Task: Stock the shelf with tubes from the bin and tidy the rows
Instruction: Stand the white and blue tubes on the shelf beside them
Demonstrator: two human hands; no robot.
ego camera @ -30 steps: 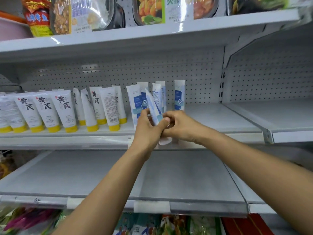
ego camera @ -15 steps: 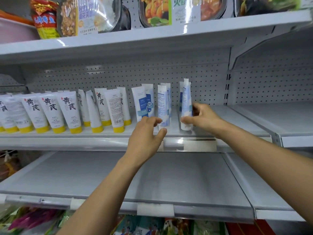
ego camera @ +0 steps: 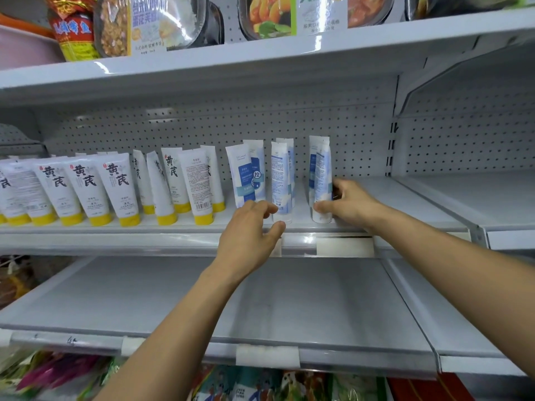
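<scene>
1. Right hand (ego camera: 348, 204) grips the low part of the end tube (ego camera: 323, 175), the blue and white one at the far right of the row. The thumb is in front and the fingers curl round the back.
2. That tube stands cap down on the middle shelf (ego camera: 173, 227), close to the front edge. One more tube just like it stands right behind it.
3. Left hand (ego camera: 249, 235) holds nothing. Its fingers are a little bent and spread apart, right by the bottom of the middle blue tube (ego camera: 279, 180). I cannot tell if they touch it.
4. More to the left stands the leaning blue tube (ego camera: 244, 175), tipped a bit to the left, with another one behind it.
5. Left of the blue ones are the yellow-cap tubes (ego camera: 115, 189), white with big black writing. Some face front, some are turned sideways and some lean.
6. Behind the tubes is a white wall with holes (ego camera: 289, 120).
7. Below is the lower shelf (ego camera: 289, 299), grey and flat.
8. Up on the top shelf (ego camera: 260, 56) sit food trays (ego camera: 162, 21) and a red and yellow bag (ego camera: 76, 33).
</scene>
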